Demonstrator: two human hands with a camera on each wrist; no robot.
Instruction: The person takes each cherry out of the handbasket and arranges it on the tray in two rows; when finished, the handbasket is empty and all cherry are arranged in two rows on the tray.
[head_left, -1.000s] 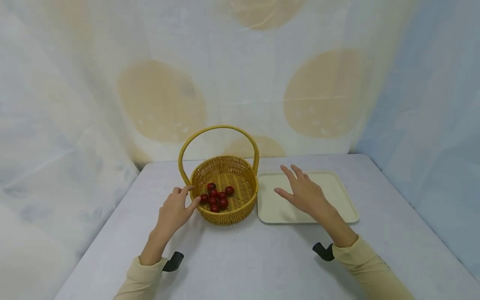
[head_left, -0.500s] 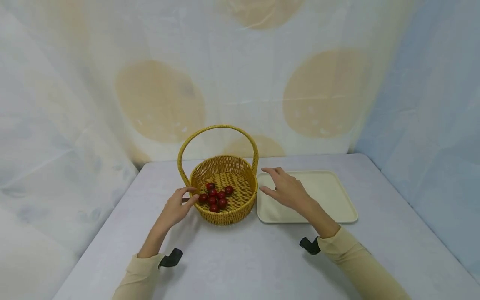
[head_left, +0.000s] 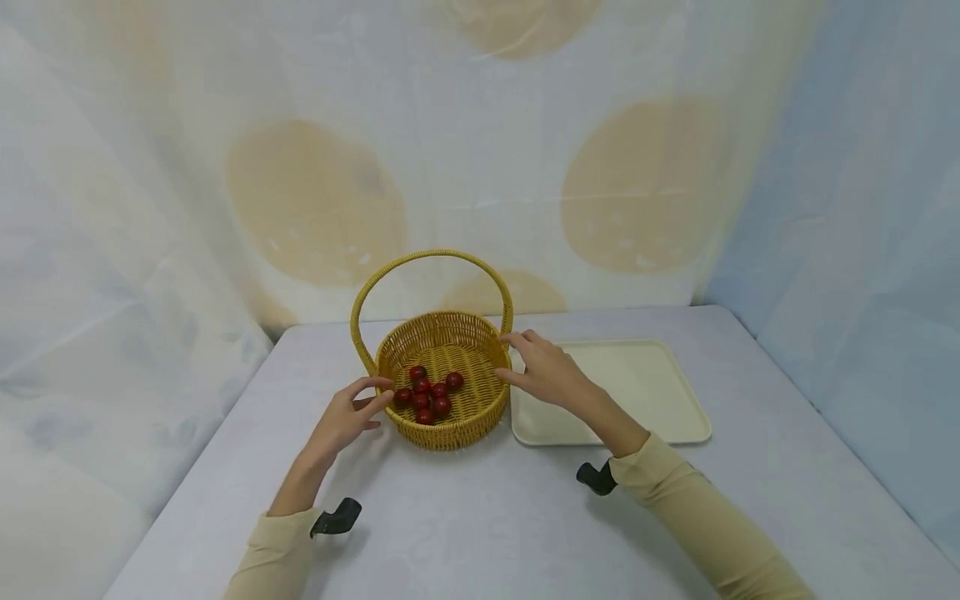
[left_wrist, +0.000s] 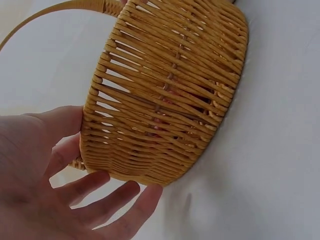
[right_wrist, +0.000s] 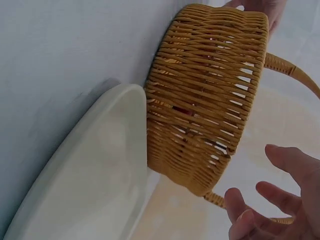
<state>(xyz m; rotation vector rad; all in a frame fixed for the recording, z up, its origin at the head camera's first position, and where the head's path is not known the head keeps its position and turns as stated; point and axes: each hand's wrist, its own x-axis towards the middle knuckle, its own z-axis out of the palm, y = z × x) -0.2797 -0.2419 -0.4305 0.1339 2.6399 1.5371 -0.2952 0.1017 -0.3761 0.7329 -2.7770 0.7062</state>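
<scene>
A yellow woven basket point(head_left: 450, 435) with a tall arched handle stands on the table. Several round, dark red fruits point(head_left: 441, 406) lie inside, mostly toward its left. My left hand point(head_left: 337, 425) is at the basket's left rim, thumb and index finger reaching over it with a gap between them. Their tips are hidden behind the wall in the left wrist view, where the other fingers spread loosely outside the basket point(left_wrist: 160, 95). At the right rim, by the handle's foot, hovers my right hand point(head_left: 551, 375). In the right wrist view its fingers point(right_wrist: 280, 197) are spread, holding nothing.
A cream rectangular tray point(head_left: 637, 400) lies close against the basket's right side, partly under my right forearm. White cloth covers the table point(head_left: 480, 517). A patterned curtain point(head_left: 480, 150) hangs behind and on both sides.
My right hand has moved left from above the tray to the basket's right rim. The left hand stays at the left rim, its fingers slightly shifted. Basket and fruits look unmoved.
</scene>
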